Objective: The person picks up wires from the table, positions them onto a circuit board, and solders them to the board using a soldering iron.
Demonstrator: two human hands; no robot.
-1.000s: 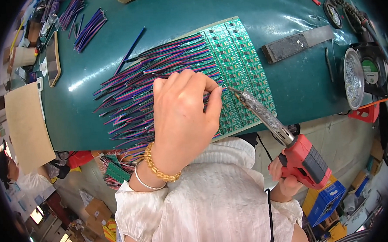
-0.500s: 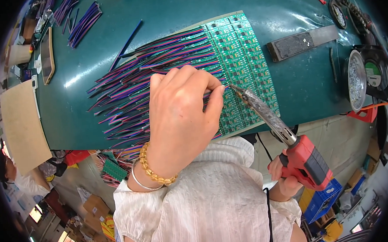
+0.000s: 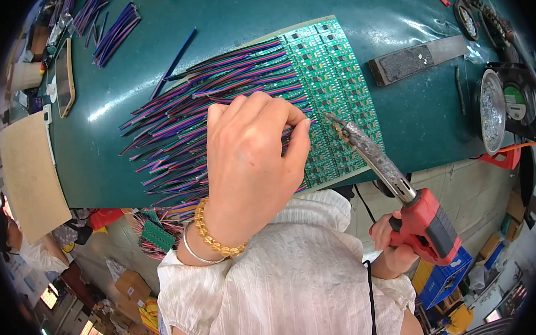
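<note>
A panel of green circuit boards [image 3: 342, 72] lies on the table, with bundles of thin coloured wires [image 3: 215, 88] running off its left side. Above the wires my left hand [image 3: 252, 147] is closed, thumb and forefinger pinched at a wire end beside the panel. The pinched wire is mostly hidden behind the fingers. My right hand [image 3: 393, 246] grips the red and black handle of a soldering gun [image 3: 431, 225]. Its dark metal tip points up and left over the boards, a little to the right of my left fingertips and apart from them.
On the green table [image 3: 423, 129] are a dark block [image 3: 417, 59], a metal dish of solder bits [image 3: 492, 112] and a reel [image 3: 516, 103] at right. Wire bundles [image 3: 115, 33], a phone-like slab [image 3: 66, 78] and cardboard [image 3: 33, 174] lie left. Another person [image 3: 29, 240] sits at far left.
The soldering gun's tip has drawn back right, away from the wire ends and my left fingertips. My left hand stays almost still, still pinching.
</note>
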